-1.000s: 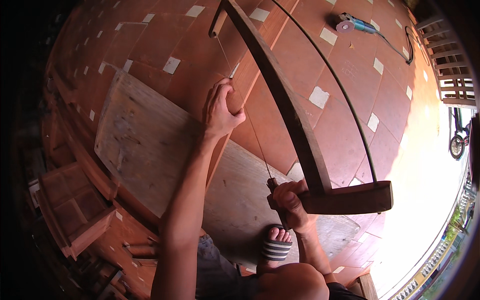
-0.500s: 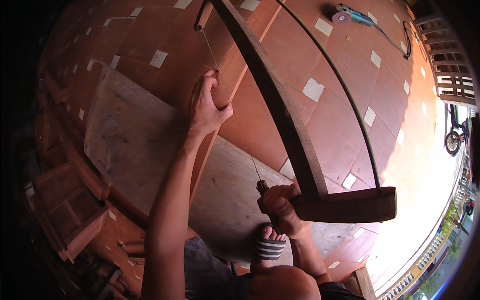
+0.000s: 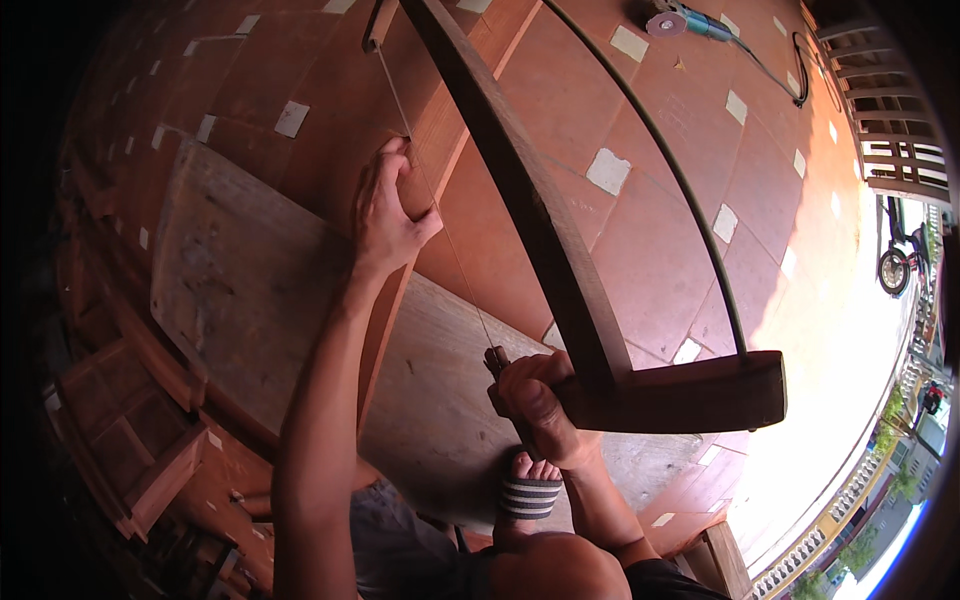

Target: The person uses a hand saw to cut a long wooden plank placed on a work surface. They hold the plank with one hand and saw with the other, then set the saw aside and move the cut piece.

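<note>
My right hand (image 3: 545, 405) is closed around the lower handle of a large wooden frame saw (image 3: 535, 215). A thin blade (image 3: 458, 258) runs from that handle up to the saw's far end, with a taut cord (image 3: 665, 150) along the saw's other side. Under the blade a long reddish wooden board (image 3: 448, 125) slants away from me. My left hand (image 3: 388, 215) grips this board with bent fingers and thumb on either side of the blade, close to it. Whether the blade touches the wood, I cannot tell.
A grey, worn panel (image 3: 250, 250) lies beneath the board. My sandalled foot (image 3: 530, 490) rests on it. On the tiled floor at the far right lies a teal angle grinder (image 3: 690, 22) with its cord. Wooden furniture parts (image 3: 135, 430) stand at the left.
The whole view has shifted slightly, so things sit a little further left and up. The saw and my right hand have moved slightly left; my left hand keeps its grip on the board.
</note>
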Demonstrator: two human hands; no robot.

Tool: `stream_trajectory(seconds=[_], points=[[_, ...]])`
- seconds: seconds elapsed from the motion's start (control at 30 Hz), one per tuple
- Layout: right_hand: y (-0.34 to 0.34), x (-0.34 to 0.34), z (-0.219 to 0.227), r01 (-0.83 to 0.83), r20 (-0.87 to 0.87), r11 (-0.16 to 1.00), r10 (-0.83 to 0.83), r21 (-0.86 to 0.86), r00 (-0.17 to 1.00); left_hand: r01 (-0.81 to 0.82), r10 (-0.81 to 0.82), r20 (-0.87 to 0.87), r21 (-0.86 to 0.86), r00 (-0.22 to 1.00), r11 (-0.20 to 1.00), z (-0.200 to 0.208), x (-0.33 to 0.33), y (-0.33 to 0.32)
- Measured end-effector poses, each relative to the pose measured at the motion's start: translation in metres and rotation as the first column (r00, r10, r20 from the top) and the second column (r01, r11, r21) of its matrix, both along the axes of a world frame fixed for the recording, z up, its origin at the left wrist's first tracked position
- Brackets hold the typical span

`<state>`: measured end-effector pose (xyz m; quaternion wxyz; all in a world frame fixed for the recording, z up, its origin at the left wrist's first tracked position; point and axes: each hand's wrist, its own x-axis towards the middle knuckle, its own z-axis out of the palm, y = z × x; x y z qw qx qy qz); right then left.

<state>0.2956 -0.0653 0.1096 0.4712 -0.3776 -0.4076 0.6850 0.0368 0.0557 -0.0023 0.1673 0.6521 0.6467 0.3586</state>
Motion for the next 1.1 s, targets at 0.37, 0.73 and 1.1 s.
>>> stream_trajectory(seconds=[0.37, 0.73, 1.1], points=[[0.004, 0.0, -0.008, -0.054, 0.091, 0.995, 0.061, -0.081, 0.994, -0.009, 0.009, -0.025, -0.006, 1.0, 1.0, -0.004, -0.002, -0.002], [0.021, -0.014, -0.011, 0.034, 0.089, 0.995, -0.026, -0.089, 0.996, -0.003, 0.003, -0.015, -0.008, 1.0, 1.0, 0.0, 0.001, 0.001], [-0.022, 0.017, 0.034, -0.036, 0.014, 0.984, 0.038, -0.172, 0.999, -0.025, 0.024, -0.012, -0.023, 1.0, 0.999, -0.001, 0.0, -0.001]])
